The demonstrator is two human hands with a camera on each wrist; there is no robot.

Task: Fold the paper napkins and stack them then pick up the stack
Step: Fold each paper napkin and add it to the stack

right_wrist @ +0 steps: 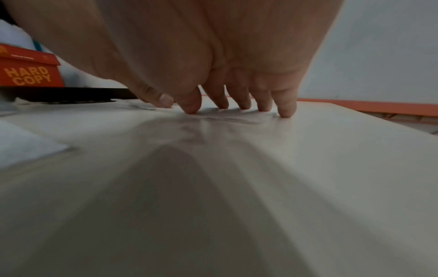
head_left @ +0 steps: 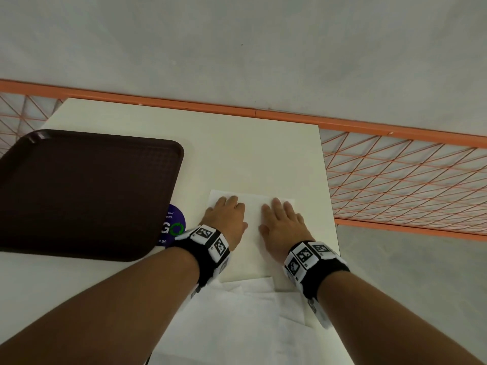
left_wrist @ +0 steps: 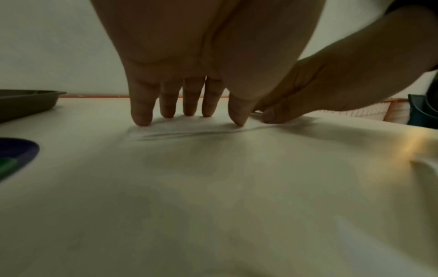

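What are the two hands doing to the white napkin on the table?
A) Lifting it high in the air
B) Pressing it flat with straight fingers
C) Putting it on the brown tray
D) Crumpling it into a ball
B: the left hand and the right hand both lie flat, fingers straight, on the paper napkin, which rests on the table beside the brown tray.

Tray [head_left: 87,191] cut off at left frame edge, covers part of purple sticker [head_left: 175,225]; its text unreadable. Hands hide napkin [head_left: 253,206] middle. Loose napkins [head_left: 237,325] at tabletop's near edge cropped.
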